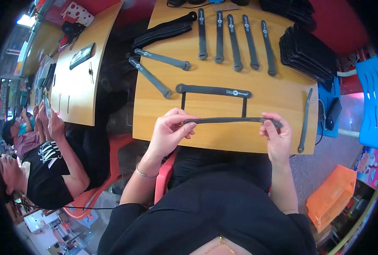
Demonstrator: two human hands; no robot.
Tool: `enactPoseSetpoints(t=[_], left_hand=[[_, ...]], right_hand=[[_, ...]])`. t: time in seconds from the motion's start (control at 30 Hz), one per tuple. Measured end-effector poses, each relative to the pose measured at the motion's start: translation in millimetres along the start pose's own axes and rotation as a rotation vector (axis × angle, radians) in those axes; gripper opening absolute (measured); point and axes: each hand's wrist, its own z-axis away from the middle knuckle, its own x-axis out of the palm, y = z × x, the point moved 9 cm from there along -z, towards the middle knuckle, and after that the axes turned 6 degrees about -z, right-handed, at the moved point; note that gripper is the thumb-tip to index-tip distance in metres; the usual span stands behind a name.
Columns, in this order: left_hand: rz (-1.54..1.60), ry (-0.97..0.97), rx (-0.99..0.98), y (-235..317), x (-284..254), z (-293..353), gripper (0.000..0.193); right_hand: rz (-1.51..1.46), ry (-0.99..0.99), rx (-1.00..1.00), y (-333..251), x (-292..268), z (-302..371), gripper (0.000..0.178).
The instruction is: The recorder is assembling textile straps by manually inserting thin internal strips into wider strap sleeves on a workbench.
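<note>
Near the table's front edge I hold a dark grey strap (pixel 231 120) level, seen nearly edge-on. My left hand (pixel 172 129) pinches its left end between thumb and fingers. Its right end is in the grip of my right hand (pixel 276 132). Just beyond lies a matching grey strap (pixel 214 90) with rounded ends, a hole at its left end and white print at its right. Two thin black strips, one on the left (pixel 183 102) and one on the right (pixel 244 107), run between this strap and the held one.
Several grey straps (pixel 233 42) lie in a row at the table's back, two more (pixel 163 59) at the left, one (pixel 305 121) at the right edge. Black stacks (pixel 304 53) and a black strap bundle (pixel 165 32) flank them. Another person (pixel 48 165) sits left; an orange crate (pixel 331 197) stands right.
</note>
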Motion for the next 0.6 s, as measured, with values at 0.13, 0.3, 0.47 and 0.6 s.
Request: enactPoseSetpoints(t=[0.13,0.3,0.47,0.6], left_hand=[[0.051,0.187,-0.026,-11,-27,-5,0.016],[0.069,0.271,0.002,-20,-48,-22,0.011],[-0.095,0.329,-0.003,-22,-60,-37,0.011],[-0.133,0.341,-0.032,-32,-62,-47,0.012]], right_hand=[[0.260,-0.024,-0.012,8,2,-7,0.019],[0.419,-0.021,-0.020,13,8,-21,0.018],[0.343,0.058,0.047,24,1,-38,0.018],[0.369,0.022,0.037,29,1,-48,0.019]])
